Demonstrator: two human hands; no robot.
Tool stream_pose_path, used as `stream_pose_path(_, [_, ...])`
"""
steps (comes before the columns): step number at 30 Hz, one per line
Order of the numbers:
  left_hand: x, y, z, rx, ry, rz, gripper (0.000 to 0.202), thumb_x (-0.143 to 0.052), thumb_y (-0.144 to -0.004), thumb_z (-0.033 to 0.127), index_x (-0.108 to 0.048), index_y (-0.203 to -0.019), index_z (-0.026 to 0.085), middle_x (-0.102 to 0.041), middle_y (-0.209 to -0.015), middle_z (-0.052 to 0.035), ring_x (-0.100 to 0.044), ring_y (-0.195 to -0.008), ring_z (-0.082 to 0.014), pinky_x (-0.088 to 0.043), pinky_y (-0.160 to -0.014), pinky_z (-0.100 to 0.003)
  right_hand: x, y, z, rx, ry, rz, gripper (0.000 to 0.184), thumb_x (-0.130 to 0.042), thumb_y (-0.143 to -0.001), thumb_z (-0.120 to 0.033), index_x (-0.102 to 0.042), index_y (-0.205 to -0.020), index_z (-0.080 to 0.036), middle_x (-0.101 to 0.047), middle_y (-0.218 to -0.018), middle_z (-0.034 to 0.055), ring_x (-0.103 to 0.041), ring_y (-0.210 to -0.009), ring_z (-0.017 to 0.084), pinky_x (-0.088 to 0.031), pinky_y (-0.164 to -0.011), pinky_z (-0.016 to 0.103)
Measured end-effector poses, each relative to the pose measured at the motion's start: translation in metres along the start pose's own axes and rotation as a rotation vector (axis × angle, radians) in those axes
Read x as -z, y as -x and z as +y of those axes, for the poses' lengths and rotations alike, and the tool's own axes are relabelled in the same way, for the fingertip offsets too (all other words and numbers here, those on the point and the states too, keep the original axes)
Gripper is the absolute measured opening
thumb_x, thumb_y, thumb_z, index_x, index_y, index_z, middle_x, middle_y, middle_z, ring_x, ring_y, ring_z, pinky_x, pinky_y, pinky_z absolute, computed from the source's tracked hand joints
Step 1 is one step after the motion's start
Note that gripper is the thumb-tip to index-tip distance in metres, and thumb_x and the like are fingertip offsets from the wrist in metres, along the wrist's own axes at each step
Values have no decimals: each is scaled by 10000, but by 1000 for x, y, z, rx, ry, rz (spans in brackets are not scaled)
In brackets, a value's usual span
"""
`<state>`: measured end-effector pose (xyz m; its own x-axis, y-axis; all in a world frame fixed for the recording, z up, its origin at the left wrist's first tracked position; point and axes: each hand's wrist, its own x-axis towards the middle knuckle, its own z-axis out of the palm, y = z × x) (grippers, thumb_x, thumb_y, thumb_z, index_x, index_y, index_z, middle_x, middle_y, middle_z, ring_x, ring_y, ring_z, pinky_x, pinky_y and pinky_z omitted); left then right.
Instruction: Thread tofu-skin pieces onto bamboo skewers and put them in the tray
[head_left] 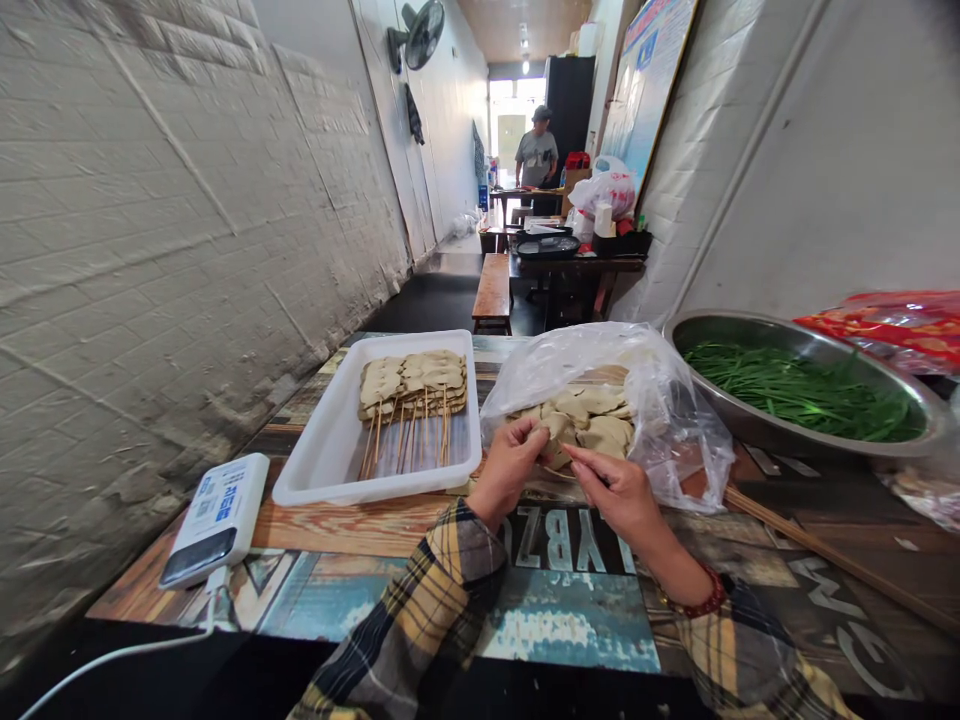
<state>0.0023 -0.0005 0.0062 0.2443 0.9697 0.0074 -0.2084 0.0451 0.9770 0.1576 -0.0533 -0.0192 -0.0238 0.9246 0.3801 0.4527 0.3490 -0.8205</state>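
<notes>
My left hand (514, 465) is pinched on a beige tofu piece (556, 455) at the mouth of a clear plastic bag (660, 410) holding several such pieces (592, 415). My right hand (615, 490) is closed right next to it, fingertips meeting the same piece; a thin skewer seems to be in its fingers, but I cannot make it out. Left of the bag stands a white tray (330, 450) with several finished tofu skewers (412, 385) lying in a row at its far end.
A steel bowl of green chives (802, 385) stands at the right, with a red packet (900, 325) behind it and loose bamboo sticks (810, 545) in front. A white device with a cable (217, 515) lies at left. A person (537, 155) stands far down the room, past a bench (493, 290).
</notes>
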Motion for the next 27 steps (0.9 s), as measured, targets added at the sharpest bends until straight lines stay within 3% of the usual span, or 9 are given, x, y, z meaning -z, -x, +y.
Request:
stream_pose_path(7, [-1, 1, 1, -37, -79, 42, 232, -626, -757, 366, -603, -693, 144, -515, -613, 23, -442, -551, -87, -350, -534, -214, -3, 0, 0, -91, -57, -15, 384, -518, -892, -335, -728, -1128, -116, -585, -506, -8, -502, -419, 125, -430, -438, 238])
stream_pose_path(17, [2, -2, 0, -141, -223, 80, 200, -604, -767, 324, -651, -692, 145, -537, -606, 13, -446, -589, -109, -328, -555, -226, -5, -1, -3, -128, -105, -18, 388, -512, -885, -342, -717, -1120, -111, -547, -480, -29, -496, -415, 119, -406, -453, 238])
stream_pose_path(27, [3, -3, 1, -126, -245, 109, 271, -656, -735, 394, -666, -630, 144, -520, -563, 18, -412, -560, -106, -293, -538, -223, -10, -3, -3, -167, -140, -7, 283, -518, -889, -350, -686, -974, -139, -534, -445, -46, -496, -398, 122, -380, -441, 235])
